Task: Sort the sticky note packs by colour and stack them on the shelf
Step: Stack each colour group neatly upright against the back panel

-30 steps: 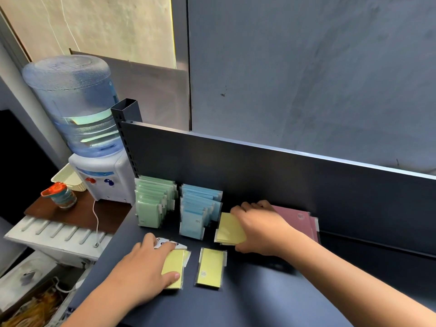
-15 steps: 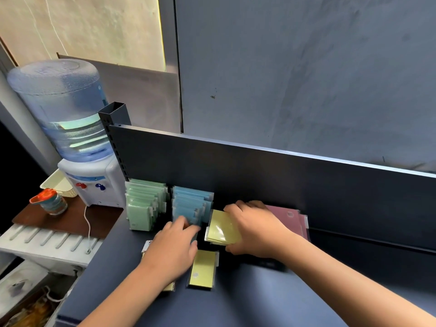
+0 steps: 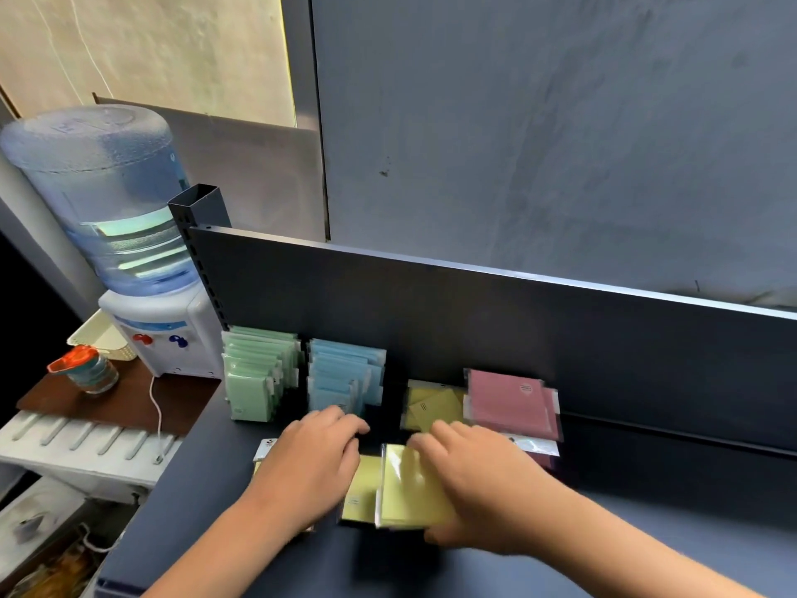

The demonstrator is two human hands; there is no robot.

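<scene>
On the dark shelf [image 3: 647, 533], sticky note packs stand in rows against the back panel: green packs [image 3: 254, 377], blue packs [image 3: 340, 373], yellow packs [image 3: 431, 405] and pink packs [image 3: 509, 403]. My right hand [image 3: 478, 489] grips a tilted yellow pack [image 3: 409, 489] near the front. My left hand [image 3: 310, 463] lies flat over another pack whose white header [image 3: 265, 448] pokes out at the left. A third yellow pack [image 3: 360, 489] lies flat between the hands.
A water dispenser [image 3: 129, 252] with a large blue bottle stands left of the shelf upright [image 3: 202, 235]. A glass jar with an orange lid [image 3: 86, 369] sits on a brown board. A grey wall rises behind the back panel.
My right hand left the yellow row at the back and came forward to a yellow pack near the front. My left hand drew back slightly from the blue row.
</scene>
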